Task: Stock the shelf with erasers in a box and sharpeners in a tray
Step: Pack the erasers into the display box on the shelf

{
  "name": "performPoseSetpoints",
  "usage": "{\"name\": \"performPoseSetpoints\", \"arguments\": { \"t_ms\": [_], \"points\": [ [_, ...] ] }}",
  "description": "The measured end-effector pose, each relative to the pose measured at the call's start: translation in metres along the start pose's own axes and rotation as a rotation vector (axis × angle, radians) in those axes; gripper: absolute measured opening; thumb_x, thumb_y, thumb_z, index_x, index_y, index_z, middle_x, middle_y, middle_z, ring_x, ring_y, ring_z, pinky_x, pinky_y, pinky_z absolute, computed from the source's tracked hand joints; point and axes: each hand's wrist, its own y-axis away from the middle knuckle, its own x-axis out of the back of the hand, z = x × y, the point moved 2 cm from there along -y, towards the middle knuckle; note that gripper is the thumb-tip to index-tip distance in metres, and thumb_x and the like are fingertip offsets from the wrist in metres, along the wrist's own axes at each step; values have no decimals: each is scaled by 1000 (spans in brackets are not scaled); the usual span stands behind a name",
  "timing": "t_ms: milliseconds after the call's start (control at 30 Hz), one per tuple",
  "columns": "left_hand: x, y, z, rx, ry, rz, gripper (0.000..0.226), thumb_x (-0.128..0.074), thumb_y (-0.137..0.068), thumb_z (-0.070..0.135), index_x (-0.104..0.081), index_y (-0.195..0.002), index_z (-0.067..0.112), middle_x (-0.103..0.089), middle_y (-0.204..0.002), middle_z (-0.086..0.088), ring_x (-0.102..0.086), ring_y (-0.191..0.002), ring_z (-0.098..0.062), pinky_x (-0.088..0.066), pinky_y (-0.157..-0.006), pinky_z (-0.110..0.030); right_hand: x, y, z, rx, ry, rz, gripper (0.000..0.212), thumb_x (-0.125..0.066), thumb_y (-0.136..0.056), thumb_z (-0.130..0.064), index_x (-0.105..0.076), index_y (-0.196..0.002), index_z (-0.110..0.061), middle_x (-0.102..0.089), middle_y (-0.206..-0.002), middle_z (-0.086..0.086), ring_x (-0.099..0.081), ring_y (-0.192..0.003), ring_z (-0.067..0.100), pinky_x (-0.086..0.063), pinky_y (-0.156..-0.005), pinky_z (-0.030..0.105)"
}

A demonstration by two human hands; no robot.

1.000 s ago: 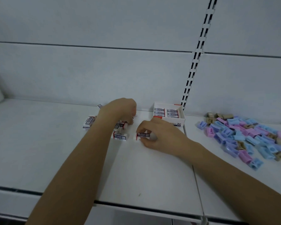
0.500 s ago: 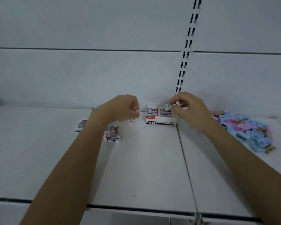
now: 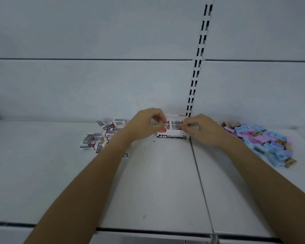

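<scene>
The white eraser box (image 3: pixel 173 136), marked 4B and 24, stands at the back of the shelf with several erasers lying inside. My left hand (image 3: pixel 146 125) hovers over the box's left half and pinches a tilted eraser (image 3: pixel 163 123) between thumb and fingertips. Over the box's right end, my right hand (image 3: pixel 200 129) pinches an eraser (image 3: pixel 179 127) that sits low among the others. Loose erasers (image 3: pixel 102 136) lie scattered left of the box. A heap of blue, pink and tan sharpeners (image 3: pixel 264 141) lies on the right. No tray is in view.
The white shelf (image 3: pixel 157 182) has a seam running front to back just right of the box. A slotted upright (image 3: pixel 195 73) rises behind the box. One stray eraser (image 3: pixel 125 155) lies beside my left forearm. The shelf's front edge runs along the bottom.
My left hand carried an eraser from the loose pile to over the box. My right hand lowered its eraser from above the box down inside it.
</scene>
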Motion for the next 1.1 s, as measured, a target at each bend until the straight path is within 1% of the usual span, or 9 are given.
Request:
{"name": "performPoseSetpoints", "arguments": {
  "t_ms": [167, 267, 433, 600, 700, 767, 867, 1000, 1100],
  "points": [
    [-5, -1, -1, -42, -130, -71, 7, -60, -86, 12, -67, -85, 12, -63, -82, 7, -52, -77, 1, -34, -69, -1, 0, 0, 3, -13, 8, -10, 18, -54, -90, -14, -71, -88, -10, -64, -83, -7, -61, -77, 20, -42, -67, 17],
    [-7, -2, -3, -74, -245, -133, 20, -53, -89, 20, -67, -79, 9, -67, -81, 0, -55, -81, -13, -40, -82, -23, 2, 0, 2, 26, 26, -47, 15, -58, -88, -11, -71, -88, -4, -68, -88, 1, -59, -77, 14, -37, -65, 3],
    [-6, -3, -7, -113, -382, -212, 22, -48, -82, 37, -65, -80, 23, -57, -81, 9, -46, -85, -12, -42, -90, -43, 1, -1, 1, 95, 141, -131, 14, -66, -82, -17, -70, -93, -9, -66, -95, 4, -57, -85, 16, -41, -82, 24],
    [-10, -4, -7, -119, -469, -230, 18, -41, -79, 51, -44, -68, 36, -49, -75, 14, -41, -85, -12, -42, -89, -43, -3, 2, -2, 114, 219, -115, 23, -64, -84, -26, -64, -104, -15, -59, -106, 1, -50, -97, 16, -32, -91, 27],
    [-7, -4, -2, -122, -436, -228, 35, -41, -82, 56, -61, -72, 29, -55, -76, 11, -46, -83, -15, -43, -87, -42, -2, -2, -2, 117, 319, -114, 26, -62, -84, -36, -63, -103, -17, -59, -107, 0, -49, -102, 17, -27, -93, 25],
    [-1, -4, 0, -106, -370, -194, 37, -46, -90, 47, -69, -92, 19, -63, -95, 0, -51, -95, -18, -41, -92, -40, 1, -4, -3, 110, 314, -45, 30, -64, -81, -42, -64, -101, -20, -58, -109, 0, -47, -106, 20, -29, -96, 29],
    [22, -5, 3, -104, -339, -45, 31, -44, -96, 31, -65, -107, 12, -63, -111, -4, -52, -106, -19, -38, -94, -31, 2, -9, -14, 151, 211, 37, 26, -63, -83, -39, -65, -100, -20, -61, -105, 0, -49, -105, 19, -30, -95, 29],
    [65, 1, -18, 3, -385, 37, 24, -48, -94, 20, -64, -110, 10, -63, -110, -6, -57, -100, -20, -42, -88, -30, -12, -23, -44, 200, 170, 6, 26, -59, -87, -30, -62, -110, -17, -63, -107, 2, -47, -105, 21, -33, -92, 27],
    [90, 16, -48, 139, -411, 105, 22, -51, -92, 16, -64, -109, 10, -63, -108, -7, -55, -89, -16, -44, -84, -29, -31, -36, -70, 229, 152, -65, 28, -55, -90, -25, -59, -117, -17, -61, -112, 1, -44, -107, 19, -36, -94, 33]
  ]
}}
